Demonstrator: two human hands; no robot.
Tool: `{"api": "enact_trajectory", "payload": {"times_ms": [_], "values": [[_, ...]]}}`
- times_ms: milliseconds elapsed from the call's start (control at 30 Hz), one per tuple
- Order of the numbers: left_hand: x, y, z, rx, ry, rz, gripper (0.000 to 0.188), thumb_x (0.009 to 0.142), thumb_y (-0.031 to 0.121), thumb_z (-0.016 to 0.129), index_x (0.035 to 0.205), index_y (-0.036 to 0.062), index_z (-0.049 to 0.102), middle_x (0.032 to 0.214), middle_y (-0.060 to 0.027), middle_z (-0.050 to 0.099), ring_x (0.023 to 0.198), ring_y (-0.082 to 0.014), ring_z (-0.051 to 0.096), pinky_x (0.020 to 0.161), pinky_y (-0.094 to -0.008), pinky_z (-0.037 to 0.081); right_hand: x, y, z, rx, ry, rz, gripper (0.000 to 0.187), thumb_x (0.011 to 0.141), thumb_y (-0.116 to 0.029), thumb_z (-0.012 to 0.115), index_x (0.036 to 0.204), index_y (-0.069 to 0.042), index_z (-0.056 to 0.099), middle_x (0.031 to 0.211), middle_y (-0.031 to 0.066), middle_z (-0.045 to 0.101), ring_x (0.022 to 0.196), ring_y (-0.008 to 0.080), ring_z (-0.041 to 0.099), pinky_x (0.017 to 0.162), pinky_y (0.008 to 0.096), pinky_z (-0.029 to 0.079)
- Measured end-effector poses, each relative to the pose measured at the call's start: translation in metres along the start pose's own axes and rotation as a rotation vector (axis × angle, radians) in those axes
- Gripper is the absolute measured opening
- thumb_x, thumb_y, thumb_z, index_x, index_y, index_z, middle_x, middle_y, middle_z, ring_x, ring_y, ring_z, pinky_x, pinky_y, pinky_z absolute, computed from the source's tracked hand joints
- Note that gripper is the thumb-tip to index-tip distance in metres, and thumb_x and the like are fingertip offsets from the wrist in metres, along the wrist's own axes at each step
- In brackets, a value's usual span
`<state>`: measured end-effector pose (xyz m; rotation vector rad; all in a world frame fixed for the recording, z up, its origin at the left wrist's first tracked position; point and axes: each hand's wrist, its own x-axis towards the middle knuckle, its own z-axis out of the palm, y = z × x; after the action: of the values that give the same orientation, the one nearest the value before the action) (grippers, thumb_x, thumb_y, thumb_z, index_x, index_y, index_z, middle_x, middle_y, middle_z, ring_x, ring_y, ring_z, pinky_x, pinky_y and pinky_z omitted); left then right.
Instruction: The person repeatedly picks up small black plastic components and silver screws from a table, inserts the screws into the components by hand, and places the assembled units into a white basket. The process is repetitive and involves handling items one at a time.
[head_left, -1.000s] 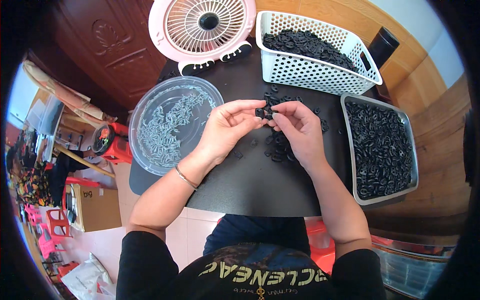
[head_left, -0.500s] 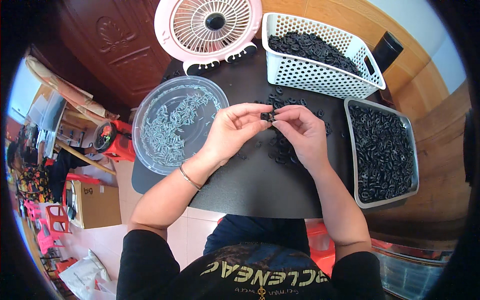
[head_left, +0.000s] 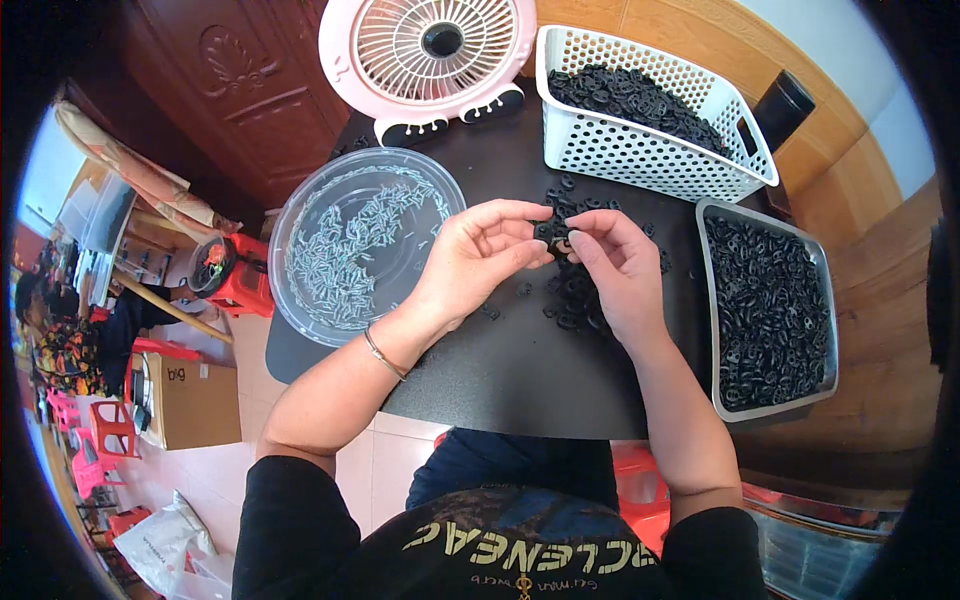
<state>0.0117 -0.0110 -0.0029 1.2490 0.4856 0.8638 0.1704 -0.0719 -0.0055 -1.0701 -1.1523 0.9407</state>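
Black part point(head_left: 547, 230), one, mid-frame, pinched in the grip of the left hand point(head_left: 465, 260); what the narrow grip of the right hand point(head_left: 625, 272) holds I cannot tell; one basket point(head_left: 640, 170) upper right, one tray point(head_left: 709, 300) right, one tub point(head_left: 398, 265) left of centre; the part looks small, chunky

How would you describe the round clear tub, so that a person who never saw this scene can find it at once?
On the black table, find the pink fan at the far side. The tub is nearer than the fan, left of the left hand. It is round, see-through and holds silvery pins, while the white basket and grey tray hold black pieces.
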Motion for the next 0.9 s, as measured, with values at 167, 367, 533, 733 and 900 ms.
{"api": "enact_trajectory", "payload": {"times_ms": [167, 367, 533, 733, 900], "values": [[0.0001, -0.0007, -0.001, 0.011, -0.004, -0.015, 0.026, 0.077, -0.005, 0.059, 0.102, -0.0007, 0.055, 0.077, 0.0, 0.056, 0.071, -0.0076, 0.057, 0.071, -0.0209, 0.049, -0.0004, 0.0037, 0.0, 0.024, 0.03, -0.02, 0.009, 0.082, -0.002, 0.055, 0.091, 0.0, 0.056, 0.084, 0.0022, 0.057, 0.075, 0.0061, 0.054, 0.069, 0.0196, 0.044], [-0.0008, 0.0009, -0.0004, 0.032, -0.008, -0.008, 0.025, 0.076, -0.004, 0.06, 0.101, -0.0007, 0.056, 0.076, 0.0, 0.057, 0.071, -0.0074, 0.057, 0.069, -0.0202, 0.049, -0.0002, 0.0049, 0.001, 0.055, 0.044, -0.02, 0.01, 0.081, -0.003, 0.057, 0.09, -0.001, 0.056, 0.082, 0.0012, 0.057, 0.075, 0.0057, 0.054, 0.068, 0.0196, 0.043], [-0.0014, -0.0005, -0.0013, 0.043, -0.02, 0.012, 0.025, 0.076, -0.003, 0.06, 0.101, -0.0002, 0.056, 0.077, -0.0001, 0.058, 0.072, -0.0073, 0.058, 0.066, -0.0187, 0.047, -0.0006, 0.0025, 0.0004, 0.044, 0.044, 0.011, 0.009, 0.081, -0.004, 0.057, 0.09, -0.001, 0.057, 0.082, 0.0011, 0.057, 0.074, 0.0057, 0.053, 0.067, 0.0194, 0.043], [-0.001, -0.0014, -0.0007, 0.088, -0.024, 0.014, 0.024, 0.076, -0.003, 0.061, 0.1, -0.0001, 0.057, 0.077, 0.0, 0.059, 0.072, -0.0069, 0.058, 0.065, -0.0181, 0.047, -0.0005, 0.002, 0.0002, 0.069, 0.014, 0.044, 0.01, 0.08, -0.004, 0.058, 0.09, -0.001, 0.057, 0.082, 0.0021, 0.058, 0.074, 0.0066, 0.055, 0.067, 0.0201, 0.044], [-0.002, 0.0015, 0.0012, 0.063, -0.006, -0.008, 0.026, 0.076, -0.003, 0.061, 0.102, -0.0005, 0.057, 0.078, -0.0001, 0.059, 0.072, -0.0066, 0.058, 0.065, -0.0179, 0.047, -0.0016, 0.0032, 0.0019, 0.046, -0.011, 0.04, 0.012, 0.08, -0.003, 0.057, 0.092, 0.0, 0.055, 0.082, 0.0036, 0.059, 0.073, 0.008, 0.057, 0.067, 0.0207, 0.046]]}}
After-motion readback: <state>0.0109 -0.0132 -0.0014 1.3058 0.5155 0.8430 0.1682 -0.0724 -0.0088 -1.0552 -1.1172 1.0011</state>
